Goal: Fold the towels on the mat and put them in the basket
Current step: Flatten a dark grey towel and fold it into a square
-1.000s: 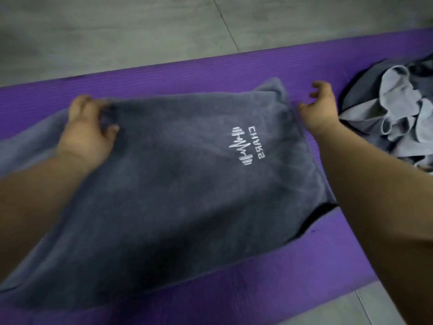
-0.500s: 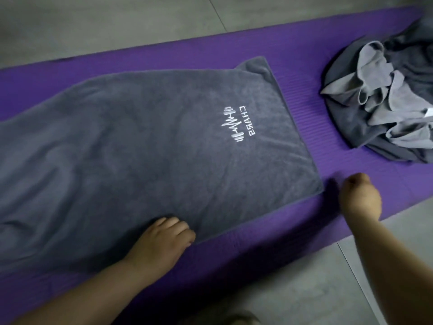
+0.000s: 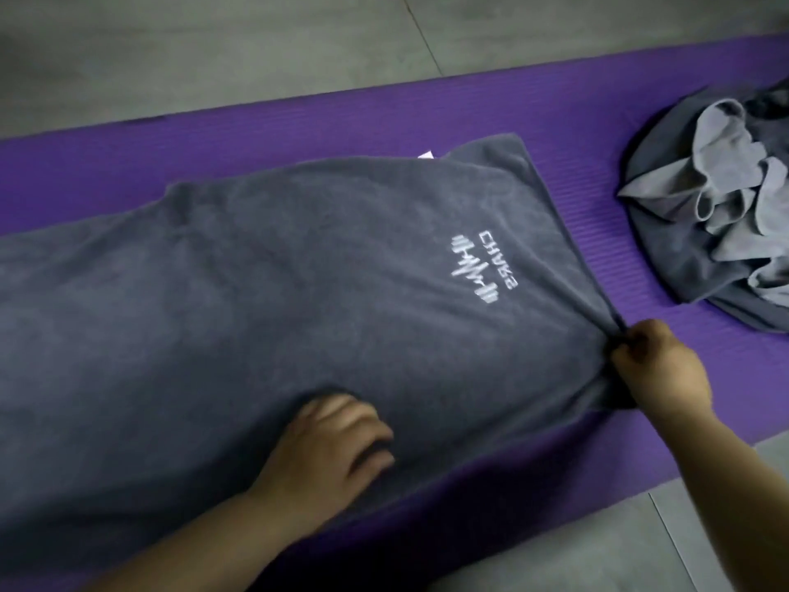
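The dark grey towel (image 3: pixel 277 301) lies spread lengthwise on the purple mat (image 3: pixel 299 121), running off the left edge of the view, with a white stitched logo (image 3: pixel 482 269) facing up near its right end. The right hand (image 3: pixel 659 371) pinches the towel's near right corner between thumb and curled fingers, and the cloth draws into tight creases toward that grip. The left hand (image 3: pixel 331 442) rests on the towel by its near edge, fingers bent down onto the cloth; I cannot tell whether they have any of it caught. A small white tag (image 3: pixel 427 155) peeks out at the towel's far edge. On the right end of the mat, well apart from the spread towel, sits a rumpled pile of grey towels (image 3: pixel 717 232). Grey floor tiles (image 3: pixel 213 57) surround the mat.
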Tool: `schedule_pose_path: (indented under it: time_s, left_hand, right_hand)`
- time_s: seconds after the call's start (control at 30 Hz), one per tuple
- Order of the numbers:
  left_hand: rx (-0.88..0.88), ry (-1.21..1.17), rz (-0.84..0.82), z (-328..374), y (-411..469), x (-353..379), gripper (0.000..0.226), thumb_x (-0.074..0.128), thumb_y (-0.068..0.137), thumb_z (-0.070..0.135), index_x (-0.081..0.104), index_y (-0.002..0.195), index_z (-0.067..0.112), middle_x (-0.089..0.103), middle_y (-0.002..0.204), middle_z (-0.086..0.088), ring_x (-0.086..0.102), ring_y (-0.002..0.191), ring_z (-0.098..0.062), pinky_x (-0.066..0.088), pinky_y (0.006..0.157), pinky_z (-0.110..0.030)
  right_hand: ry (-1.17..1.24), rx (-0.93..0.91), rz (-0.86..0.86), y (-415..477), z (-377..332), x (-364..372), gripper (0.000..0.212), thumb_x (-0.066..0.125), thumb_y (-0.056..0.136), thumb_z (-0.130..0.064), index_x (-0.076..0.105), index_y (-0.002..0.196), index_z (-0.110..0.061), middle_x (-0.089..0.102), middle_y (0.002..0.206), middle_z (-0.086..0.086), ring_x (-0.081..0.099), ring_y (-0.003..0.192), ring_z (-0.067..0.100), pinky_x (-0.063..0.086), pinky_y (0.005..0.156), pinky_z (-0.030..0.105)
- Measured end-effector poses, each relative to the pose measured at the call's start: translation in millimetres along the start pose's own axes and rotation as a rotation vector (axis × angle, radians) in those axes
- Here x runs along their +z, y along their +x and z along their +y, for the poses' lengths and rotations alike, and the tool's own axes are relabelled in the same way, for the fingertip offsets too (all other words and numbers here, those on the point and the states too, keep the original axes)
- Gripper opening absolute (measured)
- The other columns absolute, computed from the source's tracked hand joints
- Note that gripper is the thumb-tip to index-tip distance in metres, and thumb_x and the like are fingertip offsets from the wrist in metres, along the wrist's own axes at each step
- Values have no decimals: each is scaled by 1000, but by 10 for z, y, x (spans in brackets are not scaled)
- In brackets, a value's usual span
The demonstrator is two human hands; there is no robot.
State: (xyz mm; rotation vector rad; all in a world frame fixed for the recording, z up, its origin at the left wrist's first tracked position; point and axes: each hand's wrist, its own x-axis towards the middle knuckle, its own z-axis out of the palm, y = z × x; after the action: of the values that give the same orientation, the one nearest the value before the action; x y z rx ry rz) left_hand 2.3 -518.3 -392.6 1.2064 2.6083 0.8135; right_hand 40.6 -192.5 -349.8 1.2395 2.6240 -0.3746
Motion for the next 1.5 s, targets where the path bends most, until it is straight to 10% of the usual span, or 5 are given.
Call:
schedule_pose_path:
  time_s: [0.3, 0.73, 1.17, 1.3, 1.5]
  left_hand:
    - [-749, 264, 174, -880, 384, -271, 81, 18, 75, 56, 40, 137, 9, 34, 146, -18, 27, 137, -33, 4, 110, -36]
    - [-656, 345, 194, -988, 371, -248, 63, 35, 78, 44, 54, 123, 5, 52, 129, -25, 29, 122, -28, 17, 101, -40]
    - [-705, 290, -33, -923, 430, -376, 71, 24, 77, 49, 49, 130, 8, 47, 136, -22, 39, 128, -33, -19, 108, -21]
    - [-722, 268, -331, -984, 462, -602, 86, 9, 74, 70, -8, 146, 26, -18, 154, -2, -14, 143, -20, -16, 111, -36]
    - [-603, -29, -391, -1275, -250, -1644, 57, 44, 93, 39, 23, 144, 26, 15, 154, 7, 17, 141, -10, 12, 112, -20]
  right_hand:
    - [83, -290, 256, 571, -677, -177, 52, 39, 74, -31, 64, 101, 5, 58, 100, 31, 53, 100, 43, 40, 82, 43]
    - [-590, -552, 7, 1327, -2095, -93, 36, 48, 92, -24, 48, 128, -18, 48, 134, 11, 45, 123, 31, 32, 101, 37]
    - [-167, -499, 377, 871, -2041, 145, 57, 46, 85, -13, 34, 139, -4, 27, 147, 25, 29, 133, 43, 21, 110, 49]
    - [-251, -834, 115, 203, -2057, 639, 71, 31, 73, -43, 55, 124, 1, 47, 133, 29, 48, 118, 48, 37, 98, 55]
    - [-574, -879, -71, -334, -2051, 443, 55, 45, 68, -39, 61, 105, -3, 67, 97, 29, 67, 76, 46, 51, 55, 55]
